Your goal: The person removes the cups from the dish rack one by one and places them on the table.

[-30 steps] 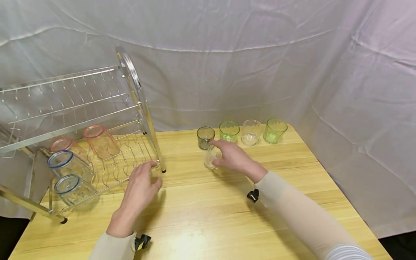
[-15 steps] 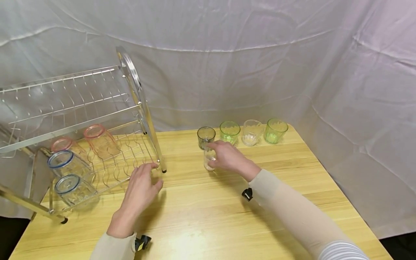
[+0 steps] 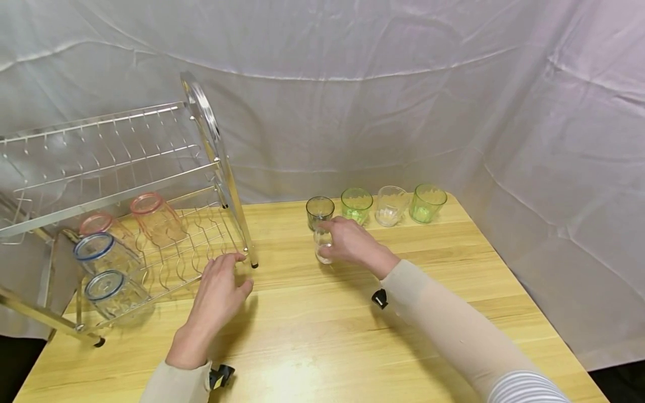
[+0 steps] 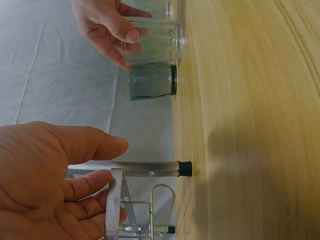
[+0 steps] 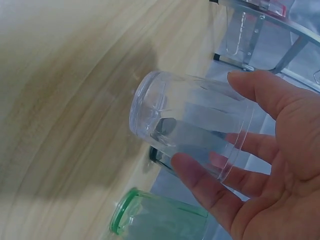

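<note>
My right hand (image 3: 355, 242) holds a clear drinking glass (image 5: 192, 112) near its rim, thumb on one side and fingers on the other. The glass stands upright at the table surface, in front of a grey glass (image 3: 319, 210); whether its base touches the wood I cannot tell. My left hand (image 3: 216, 294) holds nothing and hovers by the front corner of the metal dish rack (image 3: 248, 240). In the left wrist view its thumb is apart from the loosely bent fingers (image 4: 90, 185), which lie close to the rack's bar; contact is unclear.
Along the table's back edge stand a green glass (image 3: 356, 207), another clear glass (image 3: 390, 207) and a second green glass (image 3: 427, 204). On the rack's lower tier sit upturned glasses, pink-rimmed (image 3: 156, 221) and blue-rimmed (image 3: 106, 254). A grey cloth (image 3: 327, 123) hangs behind.
My right hand has shifted slightly left with the clear glass, which has gone from tilted to upright. The left hand stays in place.
</note>
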`<state>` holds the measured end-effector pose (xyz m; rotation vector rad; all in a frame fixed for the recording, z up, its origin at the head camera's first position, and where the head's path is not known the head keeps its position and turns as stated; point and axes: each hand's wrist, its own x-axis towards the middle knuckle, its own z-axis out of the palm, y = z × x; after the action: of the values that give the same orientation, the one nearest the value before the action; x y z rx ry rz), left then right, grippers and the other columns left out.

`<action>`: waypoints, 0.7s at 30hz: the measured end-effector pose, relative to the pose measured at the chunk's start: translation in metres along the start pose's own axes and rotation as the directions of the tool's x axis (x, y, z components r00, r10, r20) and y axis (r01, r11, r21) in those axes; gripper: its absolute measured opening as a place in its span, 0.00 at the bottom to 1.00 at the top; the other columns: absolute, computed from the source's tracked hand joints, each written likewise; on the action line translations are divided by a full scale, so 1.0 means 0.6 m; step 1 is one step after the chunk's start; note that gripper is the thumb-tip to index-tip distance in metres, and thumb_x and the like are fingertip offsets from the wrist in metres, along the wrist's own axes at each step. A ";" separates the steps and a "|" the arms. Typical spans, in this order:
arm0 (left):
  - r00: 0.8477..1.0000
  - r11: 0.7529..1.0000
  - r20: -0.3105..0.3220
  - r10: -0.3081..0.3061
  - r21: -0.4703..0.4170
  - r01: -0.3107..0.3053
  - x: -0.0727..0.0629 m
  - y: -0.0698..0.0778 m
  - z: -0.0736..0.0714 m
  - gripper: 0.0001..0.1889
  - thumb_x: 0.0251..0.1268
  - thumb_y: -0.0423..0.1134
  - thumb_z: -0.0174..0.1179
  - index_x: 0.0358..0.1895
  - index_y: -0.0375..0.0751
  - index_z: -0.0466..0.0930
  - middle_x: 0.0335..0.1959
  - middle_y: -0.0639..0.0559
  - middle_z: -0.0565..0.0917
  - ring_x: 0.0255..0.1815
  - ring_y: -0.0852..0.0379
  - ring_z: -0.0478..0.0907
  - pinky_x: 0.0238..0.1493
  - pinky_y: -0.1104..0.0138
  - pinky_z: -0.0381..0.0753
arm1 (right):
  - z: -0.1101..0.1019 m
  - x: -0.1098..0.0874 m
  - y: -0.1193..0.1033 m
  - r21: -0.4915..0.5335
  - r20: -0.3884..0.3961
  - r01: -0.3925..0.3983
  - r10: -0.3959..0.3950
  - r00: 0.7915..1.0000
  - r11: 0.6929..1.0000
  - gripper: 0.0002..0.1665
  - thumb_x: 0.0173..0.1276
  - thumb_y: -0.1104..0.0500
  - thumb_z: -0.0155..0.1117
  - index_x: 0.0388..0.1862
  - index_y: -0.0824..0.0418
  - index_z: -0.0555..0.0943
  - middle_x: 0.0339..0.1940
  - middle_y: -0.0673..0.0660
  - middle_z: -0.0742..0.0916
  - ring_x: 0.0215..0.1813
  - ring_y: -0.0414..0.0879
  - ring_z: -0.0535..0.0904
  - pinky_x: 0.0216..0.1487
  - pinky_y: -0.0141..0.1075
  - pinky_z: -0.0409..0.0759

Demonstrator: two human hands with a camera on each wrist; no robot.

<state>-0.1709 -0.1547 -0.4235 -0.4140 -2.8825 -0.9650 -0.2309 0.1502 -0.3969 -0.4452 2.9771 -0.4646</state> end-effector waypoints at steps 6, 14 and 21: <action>1.000 1.000 0.001 0.001 0.004 -0.001 -0.001 0.000 0.000 0.27 0.66 0.32 0.67 0.67 0.27 0.74 0.68 0.27 0.77 0.75 0.29 0.68 0.83 0.36 0.49 | -0.002 0.003 -0.001 0.003 0.031 -0.017 0.017 0.999 1.000 0.46 0.65 0.43 0.74 0.81 0.49 0.71 0.69 0.63 0.82 0.67 0.59 0.80 0.67 0.56 0.81; 1.000 1.000 0.013 0.004 0.000 -0.004 -0.001 0.001 0.000 0.27 0.66 0.32 0.68 0.67 0.28 0.73 0.69 0.28 0.76 0.76 0.29 0.67 0.83 0.37 0.48 | -0.008 -0.001 0.004 0.015 0.066 -0.013 0.012 0.998 1.000 0.50 0.64 0.45 0.75 0.83 0.50 0.68 0.77 0.66 0.75 0.74 0.67 0.74 0.72 0.62 0.75; 1.000 1.000 0.009 0.006 0.000 -0.006 0.000 0.002 -0.002 0.28 0.66 0.31 0.68 0.67 0.27 0.73 0.68 0.28 0.77 0.75 0.29 0.68 0.83 0.37 0.49 | -0.009 0.003 0.004 0.029 0.071 0.057 -0.059 0.996 0.998 0.48 0.64 0.54 0.74 0.82 0.55 0.68 0.77 0.66 0.76 0.72 0.63 0.77 0.71 0.57 0.78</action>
<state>-0.1705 -0.1545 -0.4218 -0.4275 -2.8879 -0.9643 -0.2341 0.1532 -0.3925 -0.5358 2.8923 -0.4824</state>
